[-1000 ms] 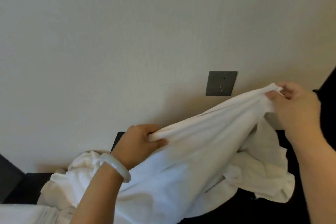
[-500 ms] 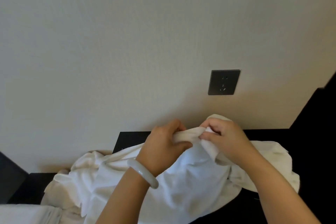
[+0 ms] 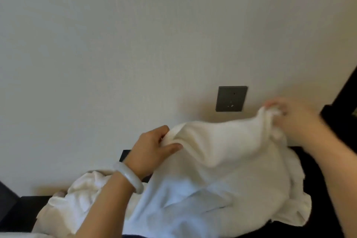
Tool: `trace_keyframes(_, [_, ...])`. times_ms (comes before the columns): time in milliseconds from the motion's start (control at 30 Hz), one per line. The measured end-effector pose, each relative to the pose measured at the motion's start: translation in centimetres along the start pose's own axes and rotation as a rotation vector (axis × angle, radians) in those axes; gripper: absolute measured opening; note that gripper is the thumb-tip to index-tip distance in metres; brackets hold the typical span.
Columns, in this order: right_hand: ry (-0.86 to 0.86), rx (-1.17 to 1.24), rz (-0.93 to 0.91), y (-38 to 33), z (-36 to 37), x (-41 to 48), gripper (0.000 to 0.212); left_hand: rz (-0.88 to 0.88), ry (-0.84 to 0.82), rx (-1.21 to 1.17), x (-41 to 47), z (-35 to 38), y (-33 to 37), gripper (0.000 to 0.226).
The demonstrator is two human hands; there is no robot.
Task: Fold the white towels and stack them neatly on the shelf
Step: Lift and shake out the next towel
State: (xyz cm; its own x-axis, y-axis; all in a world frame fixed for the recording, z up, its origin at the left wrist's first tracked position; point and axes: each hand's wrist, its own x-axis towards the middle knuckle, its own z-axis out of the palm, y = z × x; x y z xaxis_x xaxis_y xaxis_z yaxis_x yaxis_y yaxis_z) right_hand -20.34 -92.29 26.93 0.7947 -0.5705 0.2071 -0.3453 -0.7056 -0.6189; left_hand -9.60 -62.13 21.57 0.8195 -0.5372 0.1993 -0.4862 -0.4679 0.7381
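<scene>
One towel (image 3: 222, 162) sags between left grip (image 3: 152, 150) and right grip (image 3: 297, 120).

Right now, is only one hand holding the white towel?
No, the left hand and the right hand each grip an end of the white towel.

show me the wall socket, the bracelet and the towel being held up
wall socket (image 3: 231, 98): head view, middle of the dark faceplate
bracelet (image 3: 129, 177): head view, pale band where it crosses the wrist
towel (image 3: 222, 141): head view, stretched upper part of the cloth
</scene>
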Motion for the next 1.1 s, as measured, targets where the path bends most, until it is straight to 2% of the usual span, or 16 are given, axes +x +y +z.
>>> trace_keyframes(67, [-0.286, 0.023, -0.059, -1.1, 3.9, -2.4, 0.048, -0.031, -0.006, 0.055, 0.0, 2.9, 0.6, 0.03])
trace_keyframes(167, [-0.459, 0.202, -0.113, -2.1, 8.9, -6.1, 0.054, -0.04, -0.068, 0.007, -0.9, 6.4, 1.2, 0.018])
trace_keyframes(200, [-0.479, 0.249, -0.115, -2.2, 10.0, -6.8, 0.05, -0.044, -0.091, -0.044, -1.3, 6.9, 1.3, 0.014])
trace_keyframes(300, [-0.502, 0.392, -0.011, -2.6, 11.7, -8.2, 0.02, -0.077, -0.157, -0.17, -2.4, 6.6, 0.9, 0.013])
trace_keyframes(367, [-0.457, 0.468, 0.058, -2.4, 11.8, -8.6, 0.013, -0.084, -0.159, -0.184, -3.0, 5.9, 0.3, 0.015])
trace_keyframes(500, [-0.302, 0.542, 0.089, -1.9, 12.0, -8.9, 0.018, -0.073, -0.181, -0.011, -3.5, 4.6, -0.6, 0.017])
trace_keyframes(600, [-0.249, 0.58, 0.124, -1.5, 12.4, -9.2, 0.021, -0.091, -0.2, 0.072, -3.7, 3.6, -1.2, 0.025])
trace_keyframes(700, [-0.163, 0.681, 0.199, -1.2, 12.2, -9.2, 0.028, -0.126, -0.253, 0.131, -4.2, 2.6, -2.1, 0.02])
trace_keyframes(767, [-0.147, 0.705, 0.211, -1.0, 12.2, -9.3, 0.031, -0.144, -0.22, 0.116, -4.6, 2.6, -2.5, 0.014])
trace_keyframes(900, [-0.145, 0.769, 0.228, -1.0, 12.6, -9.7, 0.028, -0.17, -0.042, 0.119, -4.9, 3.2, -2.1, 0.005])
trace_keyframes(1000, [-0.146, 0.714, 0.243, -0.8, 12.5, -10.0, 0.032, -0.219, -0.078, 0.224, -4.8, 2.8, -1.7, 0.006])
trace_keyframes(1067, [0.036, 0.65, 0.202, -1.3, 10.9, -10.0, 0.034, -0.251, -0.058, 0.247, -4.7, 1.9, -1.3, 0.014])
trace_keyframes(1100, [0.18, 0.62, 0.147, -1.8, 9.4, -10.1, 0.03, -0.26, -0.022, 0.172, -4.7, 1.4, -1.0, 0.016])
